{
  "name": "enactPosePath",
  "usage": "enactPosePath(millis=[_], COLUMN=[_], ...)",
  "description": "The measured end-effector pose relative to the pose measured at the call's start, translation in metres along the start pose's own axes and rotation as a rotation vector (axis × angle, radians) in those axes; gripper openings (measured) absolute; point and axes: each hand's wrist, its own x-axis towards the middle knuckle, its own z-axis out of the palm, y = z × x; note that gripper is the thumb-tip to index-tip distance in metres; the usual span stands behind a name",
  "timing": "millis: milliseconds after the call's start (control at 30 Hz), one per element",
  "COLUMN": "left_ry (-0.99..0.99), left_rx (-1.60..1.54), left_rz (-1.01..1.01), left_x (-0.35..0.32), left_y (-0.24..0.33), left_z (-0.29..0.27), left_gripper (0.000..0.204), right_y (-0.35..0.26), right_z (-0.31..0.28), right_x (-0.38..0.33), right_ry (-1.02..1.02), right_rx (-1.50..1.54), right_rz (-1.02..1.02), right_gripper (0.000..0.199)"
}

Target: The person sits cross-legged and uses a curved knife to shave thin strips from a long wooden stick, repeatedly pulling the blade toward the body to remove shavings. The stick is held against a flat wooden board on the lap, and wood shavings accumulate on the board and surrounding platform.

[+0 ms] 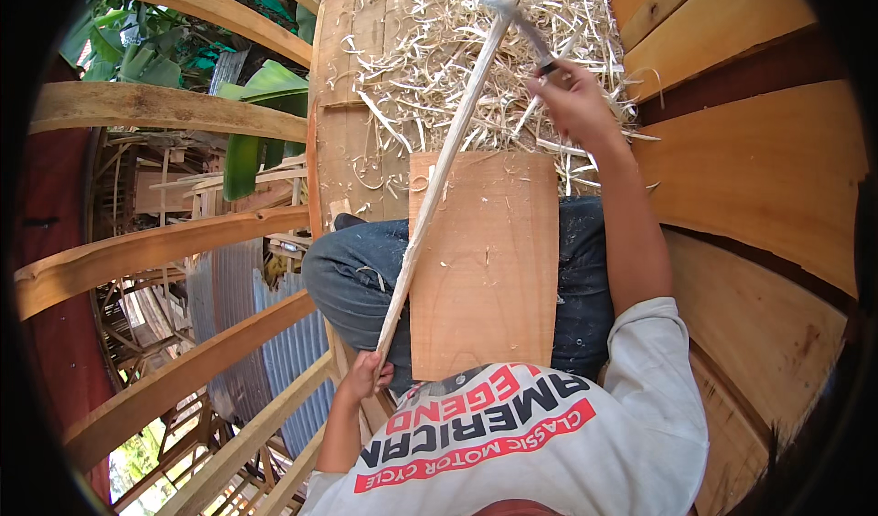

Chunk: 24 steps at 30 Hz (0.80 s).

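Both gripped: wooden strip in left hand, slanted over board, likely for support; knife in right hand

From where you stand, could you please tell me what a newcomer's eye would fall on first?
Probably the long pale stick, slanting up from the left hand past the knife in the right hand. Next might come the curled shavings strewn at the picture's top, and the flat board lying over the jeans.
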Motion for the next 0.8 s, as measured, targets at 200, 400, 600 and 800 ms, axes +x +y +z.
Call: enactPosePath(millis=[200,400,600,800], left_ry=[0.023,0.006,0.013,0.027], left_rx=[0.008,0.02,-0.026,-0.063], left_rz=[0.022,0.003,-0.047,-0.025], left_x=[0.001,0.0,0.002,0.002], left_y=[-0.01,-0.012,-0.011,-0.008], left_z=[-0.007,-0.007,-0.007,-0.004], left_gripper=[0.059,0.06,0.061,0.06], right_y=[-0.019,0.001,0.004,0.011], right_z=[-0.022,0.016,0.008,-0.004], right_x=[-0.015,-0.031,-0.001,0.01], right_ry=[0.142,-0.664,-0.041,0.029], right_rx=[0.11,-0.279,-0.067,-0.073], right_rz=[-0.206,0.096,0.068,-0.001], right_gripper=[0.009,0.014,0.016,0.02])
